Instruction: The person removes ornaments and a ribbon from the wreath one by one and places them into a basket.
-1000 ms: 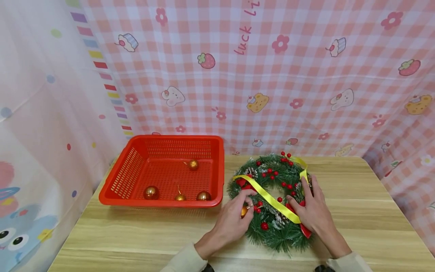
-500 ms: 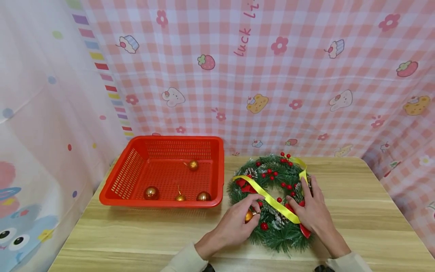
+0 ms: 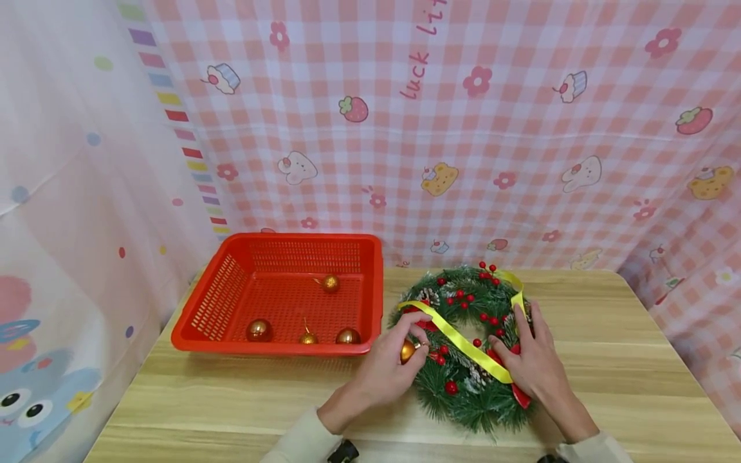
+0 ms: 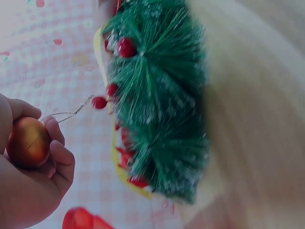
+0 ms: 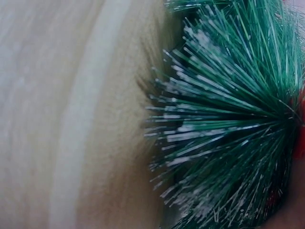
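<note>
In the head view my left hand (image 3: 379, 370) holds a shiny gold Christmas ball (image 3: 408, 351) beside the left edge of a green wreath (image 3: 480, 405). The left wrist view shows the fingers curled round the ball, its thin hanging loop (image 4: 75, 113) reaching toward the wreath's red berries (image 4: 99, 102). The wreath lies on the table, decked with pine cones, berries and red bows. A yellow ribbon (image 3: 457, 337) crosses it diagonally. My right hand (image 3: 535, 360) rests on the wreath's right side with fingers extended, the index fingertip at the ribbon's far end.
A red plastic basket (image 3: 231, 345) stands on the left of the wooden table (image 3: 231, 405). Several gold balls lie inside, among them a large ball (image 3: 258, 330) and a glittery small one (image 3: 330, 283). A pink checked cloth (image 3: 376, 206) hangs behind the table.
My left hand first shifts slightly right over the wreath, then draws back left with the gold ball. The ball now shows more clearly between the fingers. The right hand stays on the wreath.
</note>
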`<state>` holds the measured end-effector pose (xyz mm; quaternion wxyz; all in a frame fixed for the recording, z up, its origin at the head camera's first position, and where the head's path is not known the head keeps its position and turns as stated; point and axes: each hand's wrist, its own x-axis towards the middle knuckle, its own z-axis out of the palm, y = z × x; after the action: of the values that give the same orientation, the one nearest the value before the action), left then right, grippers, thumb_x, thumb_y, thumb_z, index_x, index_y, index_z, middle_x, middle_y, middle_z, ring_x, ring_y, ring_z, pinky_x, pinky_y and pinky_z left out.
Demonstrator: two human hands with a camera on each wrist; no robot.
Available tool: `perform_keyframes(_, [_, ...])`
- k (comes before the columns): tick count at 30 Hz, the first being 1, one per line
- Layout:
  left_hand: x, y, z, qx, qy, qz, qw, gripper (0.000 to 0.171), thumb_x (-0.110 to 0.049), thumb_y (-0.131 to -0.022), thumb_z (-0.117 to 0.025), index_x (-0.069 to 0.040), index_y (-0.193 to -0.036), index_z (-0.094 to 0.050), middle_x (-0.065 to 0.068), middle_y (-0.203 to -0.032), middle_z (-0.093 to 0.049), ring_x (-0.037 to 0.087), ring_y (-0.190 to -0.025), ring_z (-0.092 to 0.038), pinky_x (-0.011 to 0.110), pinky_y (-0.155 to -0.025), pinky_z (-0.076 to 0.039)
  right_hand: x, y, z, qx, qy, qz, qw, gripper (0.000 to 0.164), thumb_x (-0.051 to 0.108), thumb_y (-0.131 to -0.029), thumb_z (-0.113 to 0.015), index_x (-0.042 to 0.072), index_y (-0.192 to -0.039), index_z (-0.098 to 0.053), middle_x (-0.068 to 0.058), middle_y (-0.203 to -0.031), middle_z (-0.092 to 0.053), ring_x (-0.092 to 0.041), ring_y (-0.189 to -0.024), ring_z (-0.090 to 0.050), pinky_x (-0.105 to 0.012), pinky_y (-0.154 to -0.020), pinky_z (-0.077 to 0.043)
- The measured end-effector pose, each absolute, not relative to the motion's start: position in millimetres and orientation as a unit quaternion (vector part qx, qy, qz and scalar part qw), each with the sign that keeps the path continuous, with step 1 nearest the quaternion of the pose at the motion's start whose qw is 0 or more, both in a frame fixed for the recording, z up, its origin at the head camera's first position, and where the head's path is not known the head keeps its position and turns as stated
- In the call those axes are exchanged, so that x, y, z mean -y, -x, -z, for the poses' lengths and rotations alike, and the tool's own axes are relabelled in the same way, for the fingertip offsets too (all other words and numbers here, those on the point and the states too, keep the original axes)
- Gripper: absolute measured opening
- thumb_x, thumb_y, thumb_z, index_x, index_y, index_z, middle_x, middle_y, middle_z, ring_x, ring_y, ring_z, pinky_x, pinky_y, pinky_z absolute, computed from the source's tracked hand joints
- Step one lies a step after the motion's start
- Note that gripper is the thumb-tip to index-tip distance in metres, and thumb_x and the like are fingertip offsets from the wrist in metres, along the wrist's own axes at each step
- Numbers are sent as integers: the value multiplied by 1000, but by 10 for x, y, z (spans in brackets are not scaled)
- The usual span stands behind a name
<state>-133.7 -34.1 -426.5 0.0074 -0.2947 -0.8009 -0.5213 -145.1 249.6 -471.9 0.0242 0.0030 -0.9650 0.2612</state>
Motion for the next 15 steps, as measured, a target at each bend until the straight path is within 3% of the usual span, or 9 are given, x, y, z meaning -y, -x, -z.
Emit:
perform_keyframes(7, [531,1428,4190,802,267,533,45,41,-5,-96,-59,-15,-135,-48,10,-103,-62,7,-71,-56,21,-62,-51,-2496,1444,4718,965,-3,-260,26,90,55,-98,-51,2,-158,-9,-25,-163,8,-54,-144,-7,-73,-105,-22])
perform_keyframes(15, [849,1599,4121,820,221,518,99,43,-6,-95,-61,-18,-135,-49,0,-98,-62,10,-74,-58,24,-65,-51,-2489,1443,4717,966,0,-259,24,90,54,-98,-51,2,-158,-9,-24,-163,11,-55,-144,-7,-74,-104,-23])
